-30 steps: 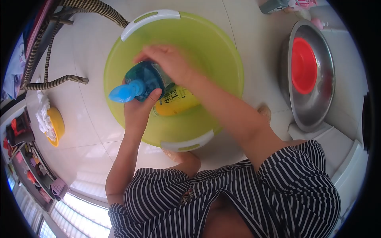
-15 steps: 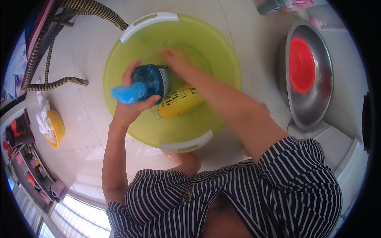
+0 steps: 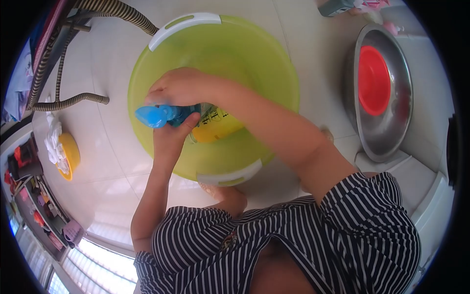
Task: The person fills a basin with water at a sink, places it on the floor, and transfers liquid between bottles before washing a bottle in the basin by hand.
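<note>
A blue pump bottle [image 3: 186,113] with a light blue pump head [image 3: 152,116] is held over a green basin [image 3: 264,59]. My left hand [image 3: 171,139] grips the bottle from the near side, its thumb along the body and the other fingers hidden. Across the bottle's far side curls my right hand [image 3: 178,87], fingers bent near the pump head; it covers much of the body. A yellow bottle [image 3: 220,127] with dark lettering lies in the basin beneath, partly behind my right forearm.
To the right stands a tilted metal basin [image 3: 399,93] with a red bowl [image 3: 374,81] inside. A yellow tub [image 3: 71,154] with white cloth sits at left, near a striped-leg rack [image 3: 73,101]. A shelf [image 3: 46,215] with various items is lower left.
My right hand has moved left from inside the basin onto the blue pump bottle. My left hand has shifted slightly, still holding that bottle.
</note>
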Action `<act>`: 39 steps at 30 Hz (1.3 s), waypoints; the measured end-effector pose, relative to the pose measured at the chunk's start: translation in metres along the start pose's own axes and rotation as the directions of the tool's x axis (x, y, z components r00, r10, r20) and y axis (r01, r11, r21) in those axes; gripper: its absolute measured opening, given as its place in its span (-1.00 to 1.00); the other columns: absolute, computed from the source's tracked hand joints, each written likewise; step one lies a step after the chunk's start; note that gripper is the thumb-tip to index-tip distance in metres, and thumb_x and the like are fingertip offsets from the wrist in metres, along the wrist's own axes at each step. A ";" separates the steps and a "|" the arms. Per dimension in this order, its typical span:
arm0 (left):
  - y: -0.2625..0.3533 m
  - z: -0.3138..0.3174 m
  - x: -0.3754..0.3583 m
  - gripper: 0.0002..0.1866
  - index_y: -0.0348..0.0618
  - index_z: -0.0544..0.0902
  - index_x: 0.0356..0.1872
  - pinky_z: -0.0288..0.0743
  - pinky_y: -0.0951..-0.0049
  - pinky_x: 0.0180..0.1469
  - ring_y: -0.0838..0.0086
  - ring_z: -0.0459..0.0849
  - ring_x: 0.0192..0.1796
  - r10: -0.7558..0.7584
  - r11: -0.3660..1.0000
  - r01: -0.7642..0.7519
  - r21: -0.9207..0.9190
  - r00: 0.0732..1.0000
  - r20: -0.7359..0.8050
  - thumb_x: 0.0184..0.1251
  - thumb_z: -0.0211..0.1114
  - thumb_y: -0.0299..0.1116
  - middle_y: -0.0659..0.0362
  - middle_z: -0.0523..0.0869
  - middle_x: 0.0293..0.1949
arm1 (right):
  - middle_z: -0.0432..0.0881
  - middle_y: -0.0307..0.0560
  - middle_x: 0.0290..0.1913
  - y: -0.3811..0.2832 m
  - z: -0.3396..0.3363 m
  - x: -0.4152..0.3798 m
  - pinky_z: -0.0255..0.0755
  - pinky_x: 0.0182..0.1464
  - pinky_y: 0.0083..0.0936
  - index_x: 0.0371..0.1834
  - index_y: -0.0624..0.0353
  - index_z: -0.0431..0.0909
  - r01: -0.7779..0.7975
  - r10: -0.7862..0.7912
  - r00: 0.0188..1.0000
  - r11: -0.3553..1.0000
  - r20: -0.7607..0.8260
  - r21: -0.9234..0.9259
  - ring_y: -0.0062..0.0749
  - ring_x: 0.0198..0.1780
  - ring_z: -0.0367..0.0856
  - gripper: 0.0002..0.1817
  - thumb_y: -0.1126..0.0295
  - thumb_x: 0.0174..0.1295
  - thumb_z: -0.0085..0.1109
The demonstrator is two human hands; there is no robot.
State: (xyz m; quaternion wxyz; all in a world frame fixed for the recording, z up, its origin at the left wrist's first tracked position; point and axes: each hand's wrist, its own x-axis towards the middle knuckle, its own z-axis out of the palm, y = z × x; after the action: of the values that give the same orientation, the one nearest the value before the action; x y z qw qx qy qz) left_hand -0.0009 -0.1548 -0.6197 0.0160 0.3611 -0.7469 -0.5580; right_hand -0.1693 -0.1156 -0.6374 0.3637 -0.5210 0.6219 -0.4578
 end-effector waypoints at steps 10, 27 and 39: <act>0.012 -0.015 0.022 -0.34 -0.15 0.53 0.20 0.39 0.19 0.38 0.16 0.50 0.35 0.465 0.860 -0.447 0.245 0.885 -0.018 0.08 0.64 -0.28 0.02 0.53 0.30 | 0.76 0.03 -0.01 0.147 0.019 -0.013 0.50 0.08 -0.17 -0.11 0.16 0.72 -0.453 0.410 0.858 0.888 -0.308 -0.078 -0.09 -0.02 0.71 -0.67 0.16 0.32 0.10; 0.021 0.035 0.027 -0.46 -0.26 0.44 0.31 0.34 0.32 0.35 0.27 0.44 0.33 0.147 0.947 -0.249 -0.202 0.897 -0.416 0.50 0.31 -0.13 -0.03 0.35 0.41 | 0.76 -0.07 -0.11 0.017 0.062 -0.029 0.50 0.09 -0.45 -0.03 0.26 0.70 0.163 0.099 0.492 0.966 -0.865 0.203 -0.37 -0.07 0.67 -0.69 0.28 0.46 0.04; 0.028 -0.020 0.070 -0.33 -0.16 0.49 0.35 0.38 0.34 0.30 0.33 0.49 0.25 0.469 0.857 -0.499 0.131 0.859 0.205 0.26 0.54 -0.19 0.10 0.49 0.22 | 0.74 -0.05 -0.16 0.135 0.014 -0.019 0.46 0.12 -0.41 -0.13 0.23 0.72 -0.151 0.423 0.677 0.881 -0.602 0.449 -0.35 -0.09 0.65 -0.60 0.18 0.45 -0.07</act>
State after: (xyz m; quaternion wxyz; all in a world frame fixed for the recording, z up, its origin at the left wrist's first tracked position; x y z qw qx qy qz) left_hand -0.0586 -0.2070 -0.6153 0.0612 0.1135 -0.8596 -0.4944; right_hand -0.1948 -0.0946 -0.7707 0.2666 -0.1319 0.6908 -0.6590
